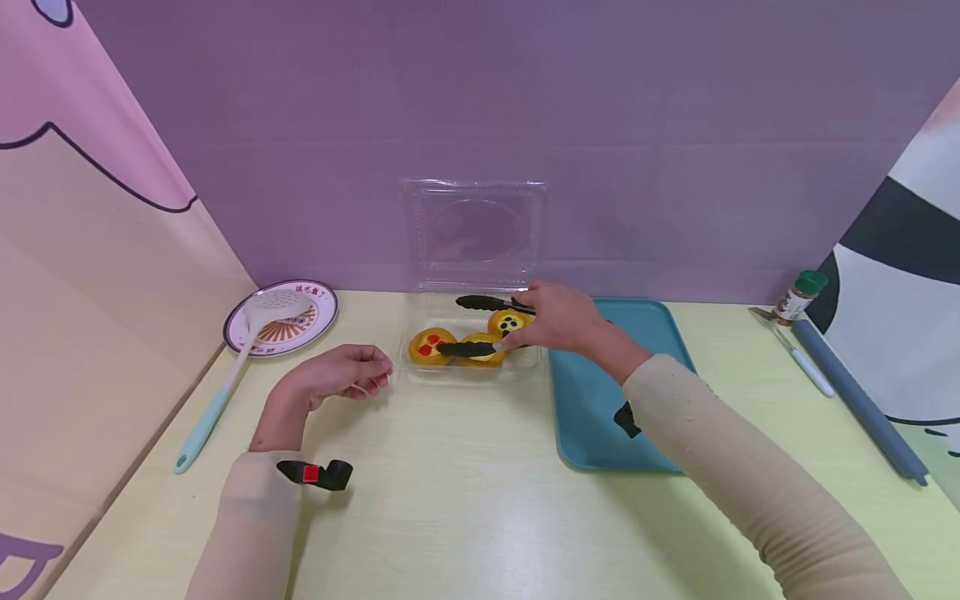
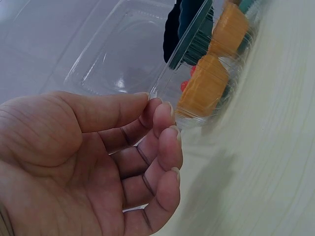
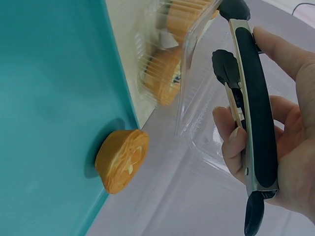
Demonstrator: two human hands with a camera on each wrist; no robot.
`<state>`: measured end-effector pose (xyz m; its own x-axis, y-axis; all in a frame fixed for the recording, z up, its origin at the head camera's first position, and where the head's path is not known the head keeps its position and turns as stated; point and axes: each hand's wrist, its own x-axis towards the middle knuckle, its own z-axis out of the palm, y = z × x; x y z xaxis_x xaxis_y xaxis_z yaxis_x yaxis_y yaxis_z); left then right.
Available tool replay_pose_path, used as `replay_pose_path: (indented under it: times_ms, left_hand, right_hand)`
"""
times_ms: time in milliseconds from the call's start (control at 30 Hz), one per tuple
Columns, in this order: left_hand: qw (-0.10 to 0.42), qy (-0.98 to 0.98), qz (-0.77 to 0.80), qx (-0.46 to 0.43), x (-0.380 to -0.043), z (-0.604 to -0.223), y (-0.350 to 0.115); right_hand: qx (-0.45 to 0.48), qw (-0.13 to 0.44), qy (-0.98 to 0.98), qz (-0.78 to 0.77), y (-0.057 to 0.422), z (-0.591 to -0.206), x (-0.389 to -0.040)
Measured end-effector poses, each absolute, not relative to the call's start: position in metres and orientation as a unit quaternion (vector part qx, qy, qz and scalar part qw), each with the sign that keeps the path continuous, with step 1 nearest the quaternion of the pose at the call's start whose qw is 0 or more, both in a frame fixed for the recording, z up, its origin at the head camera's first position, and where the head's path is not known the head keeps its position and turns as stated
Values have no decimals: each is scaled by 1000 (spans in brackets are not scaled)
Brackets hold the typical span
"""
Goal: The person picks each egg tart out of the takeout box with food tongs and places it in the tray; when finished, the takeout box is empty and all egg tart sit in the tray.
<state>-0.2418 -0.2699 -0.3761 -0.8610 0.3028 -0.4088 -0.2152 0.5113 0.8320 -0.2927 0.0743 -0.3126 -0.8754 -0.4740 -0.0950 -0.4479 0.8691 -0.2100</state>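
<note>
My left hand [image 1: 337, 375] pinches the near-left corner rim of a clear plastic box [image 2: 162, 78] between thumb and fingertips. The box lid [image 1: 476, 233] stands raised against the back wall. Inside sit a tart with red spots [image 1: 429, 347], a tart with dark berries [image 1: 510, 322] and a third tart [image 1: 486, 362], partly covered by the tongs. My right hand [image 1: 558, 317] grips black-tipped tongs [image 3: 256, 108], whose arms are spread above the box. On the teal tray [image 1: 600, 417], another tart [image 3: 120, 160] rests by the edge, hidden in the head view.
At the left, a white slotted turner [image 1: 277, 307] with a mint handle lies across a patterned plate [image 1: 322, 321]. At the right are a green-capped jar [image 1: 798, 298], a white-handled fork [image 1: 806, 367] and a long blue-grey bar [image 1: 862, 404]. Walls border the table behind and at both sides.
</note>
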Motion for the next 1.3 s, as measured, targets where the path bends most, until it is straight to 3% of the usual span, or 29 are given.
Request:
replay_pose_path:
  times_ms: [1300]
  left_hand:
    - [257, 828, 498, 30, -239, -375, -269]
  right_hand:
    - [-260, 88, 957, -89, 56, -320, -294]
